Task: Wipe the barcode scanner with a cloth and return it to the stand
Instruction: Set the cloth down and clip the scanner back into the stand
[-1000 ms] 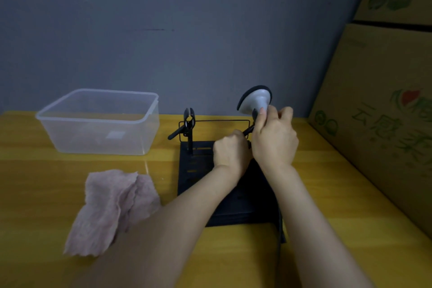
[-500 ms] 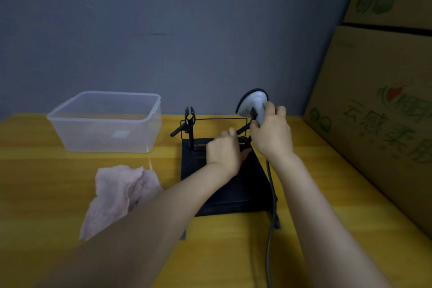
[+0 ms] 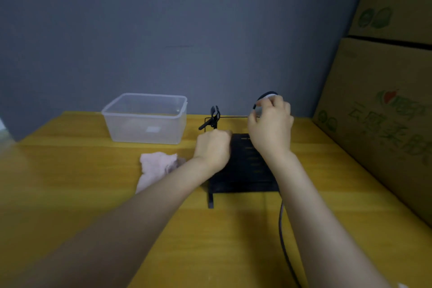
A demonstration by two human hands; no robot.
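The black stand [image 3: 243,170] sits on the yellow table, with a thin wire frame and a clamp [image 3: 214,116] at its far edge. My right hand [image 3: 271,128] is closed around the barcode scanner [image 3: 265,97], whose grey-white head with a black rim shows just above my fingers at the stand's far right corner. Fingers curled, my left hand [image 3: 214,151] rests on the stand's left far part; I cannot see what it grips. The pink cloth [image 3: 156,167] lies crumpled on the table left of the stand, partly behind my left forearm. The scanner's dark cable [image 3: 281,224] runs toward me.
A clear plastic tub [image 3: 146,119] stands at the back left of the table [image 3: 70,182]. Large cardboard boxes [image 3: 383,110] line the right side. A grey wall lies behind.
The camera has tilted up and pulled back. My right hand has slid higher over the scanner head, covering most of it. The left hand stays on the stand.
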